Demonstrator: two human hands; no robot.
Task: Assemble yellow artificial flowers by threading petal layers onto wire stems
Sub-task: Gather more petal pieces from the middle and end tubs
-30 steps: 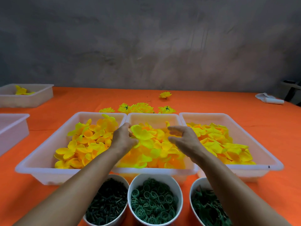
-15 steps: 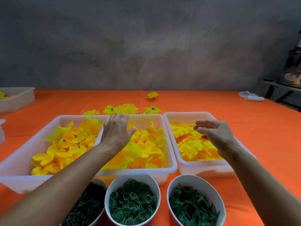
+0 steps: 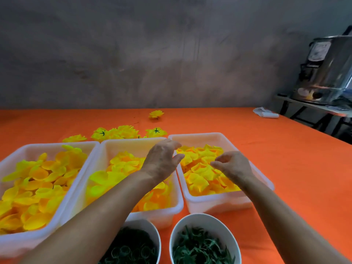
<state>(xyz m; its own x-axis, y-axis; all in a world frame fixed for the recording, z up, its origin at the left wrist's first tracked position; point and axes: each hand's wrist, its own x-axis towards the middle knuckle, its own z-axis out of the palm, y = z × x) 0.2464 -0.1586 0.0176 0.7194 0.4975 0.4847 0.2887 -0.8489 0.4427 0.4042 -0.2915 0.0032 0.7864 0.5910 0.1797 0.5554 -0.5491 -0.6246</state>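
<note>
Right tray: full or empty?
Partly full. The right tray holds a layer of yellow petals below its rim; the far end shows bare wall.

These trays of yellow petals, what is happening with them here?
A person is sorting parts for artificial flowers. The left hand and the right hand hover over the right tray of yellow petals, holding nothing visible. Finished flowers lie behind the trays on the orange table.
</note>
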